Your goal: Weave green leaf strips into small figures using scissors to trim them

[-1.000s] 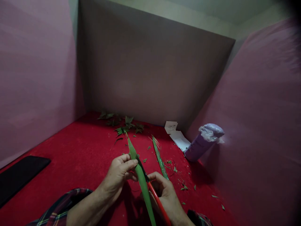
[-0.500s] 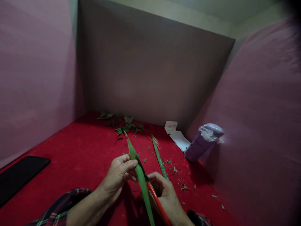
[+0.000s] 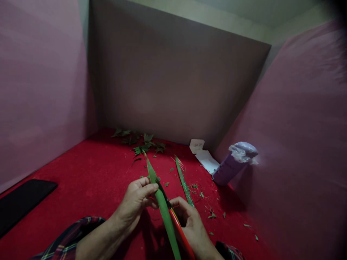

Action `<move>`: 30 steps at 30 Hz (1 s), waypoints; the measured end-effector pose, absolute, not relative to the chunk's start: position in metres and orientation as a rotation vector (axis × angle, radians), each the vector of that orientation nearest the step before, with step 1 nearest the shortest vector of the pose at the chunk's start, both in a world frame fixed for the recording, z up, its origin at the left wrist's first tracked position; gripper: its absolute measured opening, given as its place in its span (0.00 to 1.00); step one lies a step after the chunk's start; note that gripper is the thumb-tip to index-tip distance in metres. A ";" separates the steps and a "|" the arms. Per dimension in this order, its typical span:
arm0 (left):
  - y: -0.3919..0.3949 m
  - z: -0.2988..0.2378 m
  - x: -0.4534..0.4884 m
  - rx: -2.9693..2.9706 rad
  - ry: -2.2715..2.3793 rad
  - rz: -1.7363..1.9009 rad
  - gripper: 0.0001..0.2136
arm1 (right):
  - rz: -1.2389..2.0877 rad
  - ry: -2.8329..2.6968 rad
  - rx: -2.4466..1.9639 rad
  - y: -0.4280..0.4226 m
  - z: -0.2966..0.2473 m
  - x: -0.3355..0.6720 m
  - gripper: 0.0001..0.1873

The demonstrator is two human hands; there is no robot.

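My left hand (image 3: 137, 202) pinches a long green leaf strip (image 3: 162, 207) between thumb and fingers, just above the red cloth. My right hand (image 3: 191, 225) is closed round the red handles of a pair of scissors (image 3: 177, 225). The scissors' dark blades lie along the right side of the leaf, close to my left thumb. A second narrow green leaf strip (image 3: 183, 182) lies flat on the cloth just right of my hands.
A red cloth (image 3: 89, 180) covers the table, with a pile of leaf cuttings (image 3: 141, 142) at the back. A purple wrapped roll (image 3: 233, 162) and white papers (image 3: 204, 155) sit at the right. A black flat object (image 3: 21, 202) lies left. Pink and grey walls enclose the space.
Almost nothing differs. My right hand has shifted slightly and the scissors' handles sit a little differently along the leaf. My left hand keeps its pinch.
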State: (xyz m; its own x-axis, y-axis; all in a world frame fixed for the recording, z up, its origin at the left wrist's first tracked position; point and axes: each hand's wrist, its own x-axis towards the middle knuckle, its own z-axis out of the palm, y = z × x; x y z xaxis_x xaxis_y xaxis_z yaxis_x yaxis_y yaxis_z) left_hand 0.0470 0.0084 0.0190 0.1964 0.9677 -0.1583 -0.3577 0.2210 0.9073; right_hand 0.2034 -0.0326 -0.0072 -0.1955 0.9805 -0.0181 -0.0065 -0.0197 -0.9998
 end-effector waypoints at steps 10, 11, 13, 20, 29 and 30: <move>0.007 0.022 0.048 0.859 0.886 1.111 0.05 | 1.369 -1.365 -1.111 -0.035 -0.004 0.203 0.13; 0.007 0.022 0.048 0.860 0.886 1.111 0.05 | 1.370 -1.367 -1.103 -0.035 -0.004 0.203 0.13; 0.007 0.022 0.047 0.861 0.893 1.110 0.05 | 1.378 -1.355 -1.104 -0.035 -0.003 0.202 0.14; 0.008 0.020 0.048 0.860 0.899 1.106 0.05 | 1.334 -1.365 -1.114 -0.032 -0.005 0.202 0.12; 0.008 0.016 0.048 0.867 0.888 1.107 0.05 | 1.396 -1.283 -1.084 -0.033 -0.014 0.201 0.17; 0.008 0.016 0.048 0.865 0.887 1.106 0.05 | 1.406 -1.274 -1.085 -0.033 -0.015 0.201 0.18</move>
State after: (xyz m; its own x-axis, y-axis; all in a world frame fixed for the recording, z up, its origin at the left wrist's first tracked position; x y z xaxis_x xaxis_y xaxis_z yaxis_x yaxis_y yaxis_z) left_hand 0.0481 0.0077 0.0163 0.2060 0.9664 -0.1539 -0.3601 0.2211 0.9063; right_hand 0.2009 -0.0326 -0.0148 -0.1879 0.9818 -0.0272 -0.0696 -0.0410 -0.9967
